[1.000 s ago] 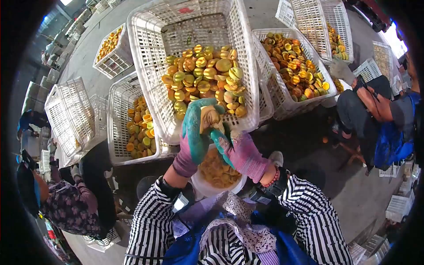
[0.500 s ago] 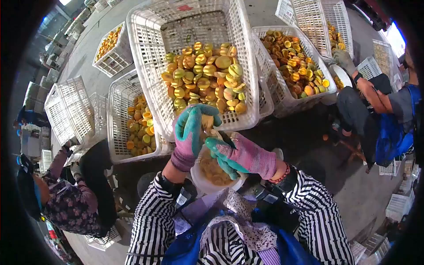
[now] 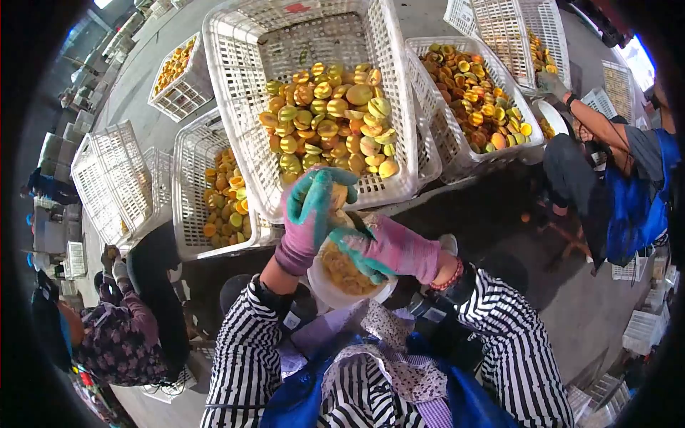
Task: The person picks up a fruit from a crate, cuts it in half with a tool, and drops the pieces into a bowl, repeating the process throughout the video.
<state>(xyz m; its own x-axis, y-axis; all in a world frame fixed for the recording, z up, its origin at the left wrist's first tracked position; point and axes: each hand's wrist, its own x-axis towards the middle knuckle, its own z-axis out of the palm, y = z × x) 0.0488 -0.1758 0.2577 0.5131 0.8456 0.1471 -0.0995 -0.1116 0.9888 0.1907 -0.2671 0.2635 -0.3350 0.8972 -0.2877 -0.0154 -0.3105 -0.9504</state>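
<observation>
In front of my chest, my left hand (image 3: 308, 214), in a pink and teal glove, is closed around a yellow-orange peach piece (image 3: 338, 195). My right hand (image 3: 389, 248), gloved alike, has its fingers curled close against that piece; whatever it grips is hidden behind the glove. Right below both hands stands a white bucket (image 3: 341, 302) with wet yellowish bits inside. Just beyond them a large white plastic basket (image 3: 239, 107) tilts toward me. Many yellow peaches (image 3: 330, 128), several showing a cut line, are heaped in its near part.
To the left is a basket (image 3: 184, 185) of peach halves, to the right another basket (image 3: 524, 153) of halves. One person (image 3: 125, 335) sits at the left, another (image 3: 628, 178) at the right, reaching toward a basket. Stacked white crates (image 3: 114, 182) stand further left.
Both hands stay over the bucket, with my right hand shifted slightly left, closer to my left. The person at the right has shifted their arm slightly. The camera view has moved a little.
</observation>
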